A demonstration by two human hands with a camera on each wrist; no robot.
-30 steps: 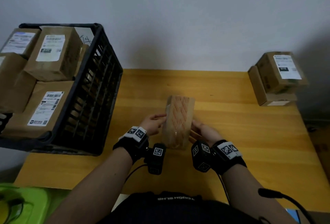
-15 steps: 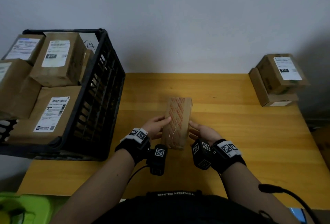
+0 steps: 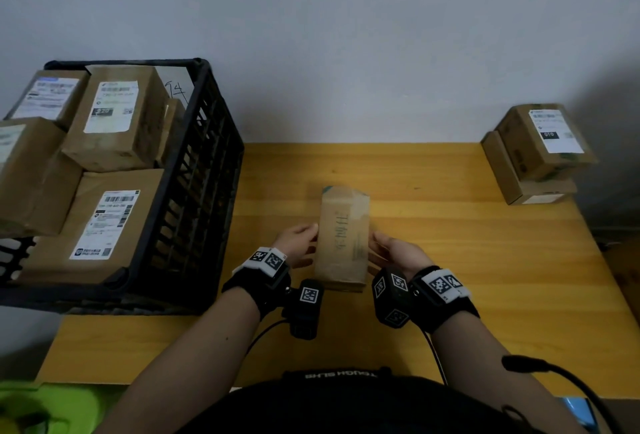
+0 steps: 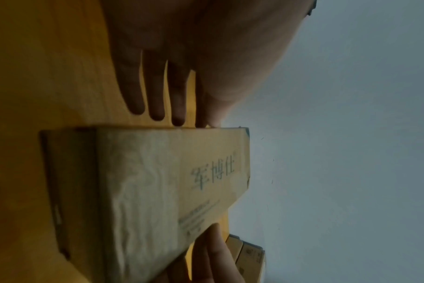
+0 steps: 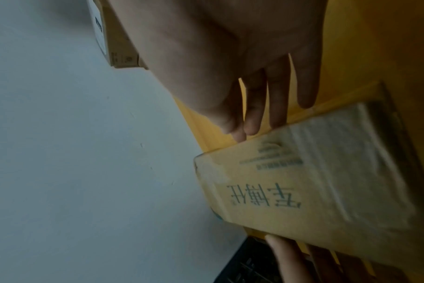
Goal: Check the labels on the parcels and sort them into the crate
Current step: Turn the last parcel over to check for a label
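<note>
A brown cardboard parcel (image 3: 343, 236) lies lengthwise at the table's middle, broad printed face up and no shipping label showing. My left hand (image 3: 301, 243) touches its left side and my right hand (image 3: 388, 248) its right side. In the left wrist view the left fingers (image 4: 157, 99) are straight, tips at the parcel (image 4: 145, 191) edge. In the right wrist view the right fingers (image 5: 257, 107) are also straight against the parcel (image 5: 303, 181). The black crate (image 3: 194, 191) stands to the left, with several labelled parcels (image 3: 114, 115) inside.
Two more brown parcels (image 3: 540, 153) are stacked at the table's back right corner, the top one with a white label. The wooden table (image 3: 467, 278) ends at a pale wall behind. A green object (image 3: 34, 409) sits low at the left.
The parcel stood on a narrow side with its red-printed taped face up; it has been rolled over and now shows a broad face with green print. Both hands stayed at its sides.
</note>
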